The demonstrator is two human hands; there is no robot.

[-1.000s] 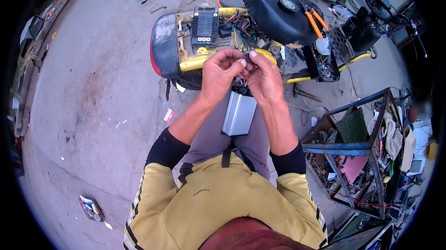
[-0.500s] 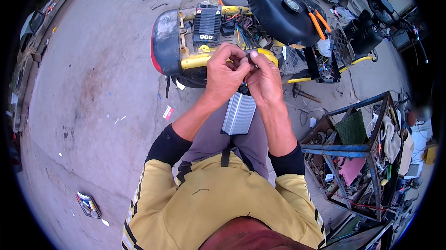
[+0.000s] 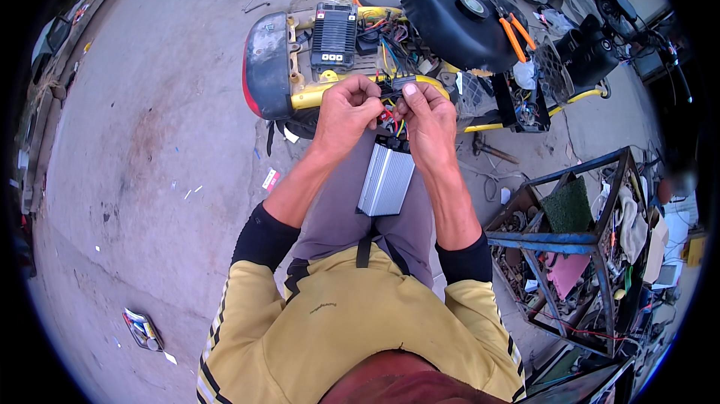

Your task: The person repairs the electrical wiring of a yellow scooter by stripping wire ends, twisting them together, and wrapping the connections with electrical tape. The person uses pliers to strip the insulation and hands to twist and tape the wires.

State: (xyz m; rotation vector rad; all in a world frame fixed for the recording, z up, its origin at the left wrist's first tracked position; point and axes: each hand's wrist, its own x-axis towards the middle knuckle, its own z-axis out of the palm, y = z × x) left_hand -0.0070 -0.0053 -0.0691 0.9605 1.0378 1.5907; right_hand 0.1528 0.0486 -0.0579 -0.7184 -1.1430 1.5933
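One left hand point(image 3: 349, 115), at the frame's upper centre, has its fingertips together, whatever they pinch hidden. Rightward, mid-frame, a silver finned box point(image 3: 386, 181) lies below coloured wires point(image 3: 400, 128); above them, a dark connector point(image 3: 398, 87) is clamped by the right hand point(image 3: 429, 123).

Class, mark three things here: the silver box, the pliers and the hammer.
Silver box point(image 3: 386, 179), head view: middle of its ridged face.
Pliers point(image 3: 513, 40), head view: one orange handle.
Hammer point(image 3: 499, 153), head view: its brown handle.
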